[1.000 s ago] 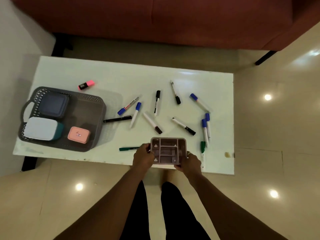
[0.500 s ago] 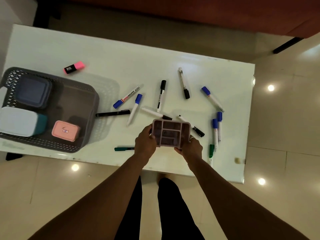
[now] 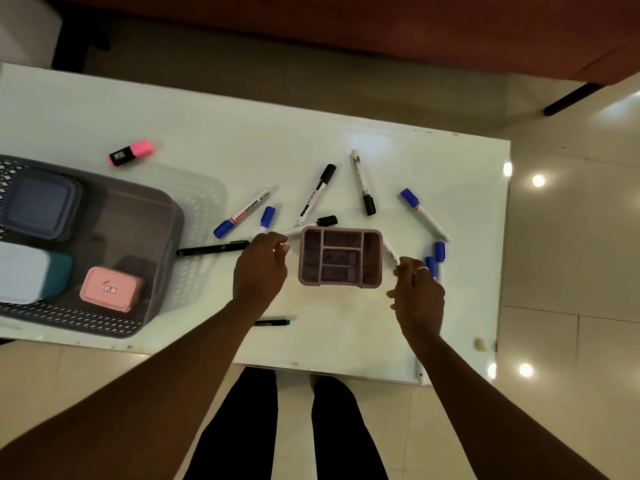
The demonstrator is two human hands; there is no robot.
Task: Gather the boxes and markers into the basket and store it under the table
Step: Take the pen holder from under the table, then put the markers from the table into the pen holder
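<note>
A pink divided organizer box (image 3: 341, 258) stands on the white table (image 3: 242, 133) between my hands, touching neither. My left hand (image 3: 259, 271) is just left of it, fingers curled onto the white end of a black-capped marker (image 3: 311, 226). My right hand (image 3: 417, 292) is to its right, pinching the lower end of a white marker (image 3: 390, 252) that leans by the box's right wall. Several more markers (image 3: 363, 181) lie scattered behind and beside the box. The grey basket (image 3: 166, 237) at left holds a dark blue box (image 3: 41, 204), a white-and-teal box (image 3: 31, 271) and a small pink box (image 3: 110, 289).
A pink highlighter (image 3: 131, 153) lies behind the basket. A black pen (image 3: 211, 250) rests by the basket's right wall, and a green pen (image 3: 273, 322) lies near the table's front edge. Beyond the table stands a red sofa (image 3: 381, 29). My legs are below the front edge.
Both hands carried the organizer box forward from the front edge, set it down among the markers and let go. They have spread to markers on either side.
</note>
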